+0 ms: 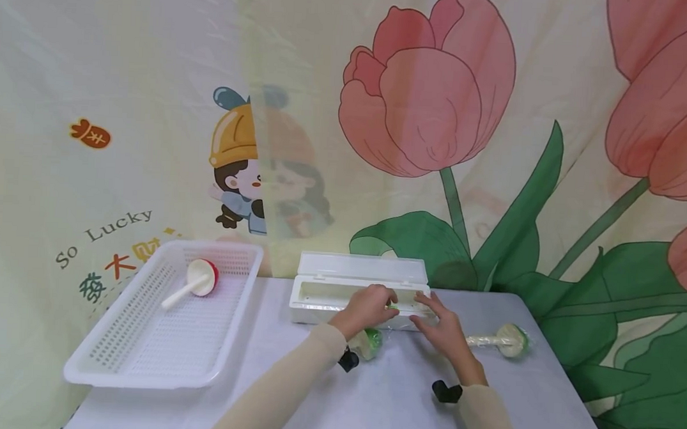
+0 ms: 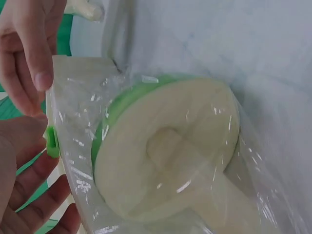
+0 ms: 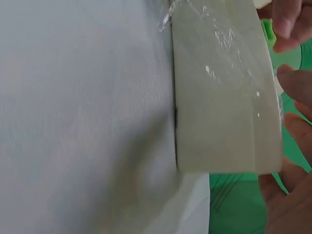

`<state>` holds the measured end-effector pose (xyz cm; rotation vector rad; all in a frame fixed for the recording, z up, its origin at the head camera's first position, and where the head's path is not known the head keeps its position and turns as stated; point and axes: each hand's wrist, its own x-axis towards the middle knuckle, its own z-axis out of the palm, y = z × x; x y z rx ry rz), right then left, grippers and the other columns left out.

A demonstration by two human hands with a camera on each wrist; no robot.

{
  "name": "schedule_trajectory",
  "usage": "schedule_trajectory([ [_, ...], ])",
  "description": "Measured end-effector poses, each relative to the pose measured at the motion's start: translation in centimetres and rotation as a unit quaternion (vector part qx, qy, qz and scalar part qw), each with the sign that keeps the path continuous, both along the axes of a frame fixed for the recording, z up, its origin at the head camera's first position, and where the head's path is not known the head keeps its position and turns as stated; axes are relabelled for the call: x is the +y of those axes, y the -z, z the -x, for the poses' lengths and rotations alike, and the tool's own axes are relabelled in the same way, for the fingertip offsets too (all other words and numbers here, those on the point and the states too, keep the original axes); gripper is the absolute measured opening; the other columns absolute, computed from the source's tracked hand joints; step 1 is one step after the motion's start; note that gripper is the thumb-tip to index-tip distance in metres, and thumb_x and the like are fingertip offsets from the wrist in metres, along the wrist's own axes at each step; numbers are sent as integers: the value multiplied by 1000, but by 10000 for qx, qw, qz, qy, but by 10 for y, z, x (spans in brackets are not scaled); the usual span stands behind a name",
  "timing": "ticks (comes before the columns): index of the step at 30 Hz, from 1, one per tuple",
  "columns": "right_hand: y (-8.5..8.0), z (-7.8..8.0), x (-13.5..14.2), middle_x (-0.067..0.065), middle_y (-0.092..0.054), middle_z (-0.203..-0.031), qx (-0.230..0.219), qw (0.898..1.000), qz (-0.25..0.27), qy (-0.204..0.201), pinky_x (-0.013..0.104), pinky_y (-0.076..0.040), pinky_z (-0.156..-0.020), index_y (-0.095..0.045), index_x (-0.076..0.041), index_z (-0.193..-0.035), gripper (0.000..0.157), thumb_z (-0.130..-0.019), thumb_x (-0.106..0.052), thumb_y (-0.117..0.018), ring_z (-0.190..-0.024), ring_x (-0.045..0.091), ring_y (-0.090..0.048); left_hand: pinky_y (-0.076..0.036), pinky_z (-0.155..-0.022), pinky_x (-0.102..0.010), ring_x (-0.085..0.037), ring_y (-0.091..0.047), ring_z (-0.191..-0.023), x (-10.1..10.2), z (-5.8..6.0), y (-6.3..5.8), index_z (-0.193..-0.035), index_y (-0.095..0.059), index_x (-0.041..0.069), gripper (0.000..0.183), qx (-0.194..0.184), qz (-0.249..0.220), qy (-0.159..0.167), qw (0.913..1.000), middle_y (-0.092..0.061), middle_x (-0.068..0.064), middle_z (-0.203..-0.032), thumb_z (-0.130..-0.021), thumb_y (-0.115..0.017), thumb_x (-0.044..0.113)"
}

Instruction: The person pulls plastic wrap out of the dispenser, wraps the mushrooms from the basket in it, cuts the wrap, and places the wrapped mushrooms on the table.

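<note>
The left hand point(image 1: 368, 310) has its grip pinching a green slider point(image 2: 52, 141) at the edge of the white box point(image 1: 307, 314), lower centre of the frame; the right hand's point(image 1: 446, 334) grip is wide

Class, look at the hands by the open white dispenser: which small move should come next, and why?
Probably slide the green cutter along the edge of the cling film dispenser: the left hand pinches the cutter, and clear film runs from that edge over the green mushroom-shaped object.

The white table point(image 1: 393, 402) bears a perforated basket point(image 1: 140, 380) and an open white box point(image 1: 316, 316). A wrapped plunger-shaped piece point(image 1: 371, 344) lies before the box, another wrapped piece point(image 1: 510, 341) to its right
</note>
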<state>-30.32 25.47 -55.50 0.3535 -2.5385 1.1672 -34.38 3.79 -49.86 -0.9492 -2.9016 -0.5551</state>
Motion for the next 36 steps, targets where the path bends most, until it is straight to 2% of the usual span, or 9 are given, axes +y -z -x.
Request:
schedule_trajectory([
  [3,2,3,-7,24,-63,-139,194,9996,-195,-30,63,-45,-106,-72,-3,-126,40,-89,-15,-81,-142,48,-44,-55,-76,-23,-9,-68,-90,3,-1,2,-110,-78,16,20,72,-78,4,9999,-76,3,-100,-94,-75,28],
  [7,5,3,-12,24,-72,-123,334,9992,-192,79,61,-47,-103,-78,-1,-110,24,-87,-10,-80,-140,48,-47,-56,-81,-24,-10,-69,-92,1,-3,4,-105,-79,17,12,102,-186,-67,9998,-77,4,-99,-95,-75,22],
  [11,4,5,-15,18,-77,-111,357,9992,-156,82,59,-46,-105,-79,-2,-107,21,-87,-9,-80,-140,46,-48,-56,-85,-26,-11,-70,-95,-7,-3,5,-106,-79,16,13,-46,-362,-184,9992,-77,4,-101,-96,-74,21],
  [19,2,6,-13,22,-70,-128,-14,9999,-11,104,57,-43,-110,-79,-4,-110,25,-88,-15,-79,-144,42,-45,-56,-87,-26,-10,-70,-98,-29,-3,4,-108,-79,17,14,-245,-438,-304,9983,-77,5,-103,-96,-74,22],
  [24,0,4,-11,23,-65,-135,-193,9997,82,133,57,-41,-112,-78,-4,-113,26,-90,-16,-78,-146,41,-42,-57,-89,-30,-13,-71,-100,-45,-5,2,-107,-79,16,14,-304,-542,-443,9971,-78,3,-104,-95,-74,20],
  [30,-2,1,-11,23,-58,-144,-373,9991,114,190,58,-39,-114,-78,-4,-114,27,-92,-18,-77,-148,41,-39,-57,-86,-31,-14,-71,-97,-63,-8,7,-105,-80,16,12,-53,-524,-600,9968,-77,3,-101,-94,-75,21],
  [36,-2,0,-8,23,-58,-145,-434,9987,175,210,58,-39,-114,-78,-5,-114,28,-91,-20,-77,-148,41,-39,-58,-81,-33,-16,-71,-93,-79,-12,9,-101,-81,17,10,324,-504,-754,9954,-76,3,-96,-92,-77,20],
])
